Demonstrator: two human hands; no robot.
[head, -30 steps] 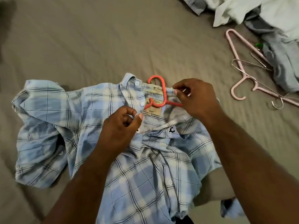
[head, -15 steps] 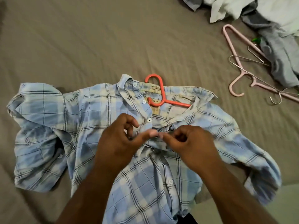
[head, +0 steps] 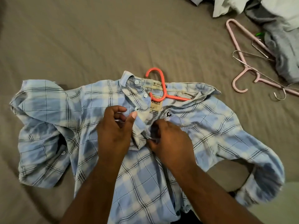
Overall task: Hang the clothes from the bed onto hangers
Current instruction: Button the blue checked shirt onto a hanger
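Note:
A light blue plaid shirt (head: 210,126) lies spread on the bed, sleeves out to both sides. A coral plastic hanger (head: 161,85) sits inside it, its hook sticking out above the collar and one arm showing in the open neck. My left hand (head: 115,131) pinches the left front edge of the shirt just below the collar. Opposite it, my right hand (head: 168,138) grips the right front edge. The two hands meet at the chest and bunch the cloth between them. The rest of the hanger is hidden under the fabric.
The bed has a taupe sheet (head: 80,38). At the right lie a pink plastic hanger (head: 242,65) and a wire hanger (head: 258,68), tangled together. A pile of grey and white clothes (head: 283,38) fills the top right corner.
My right hand left the hanger at the collar and came down to the chest to meet my left hand. The right sleeve now lies spread out. Both hands hold the front edges.

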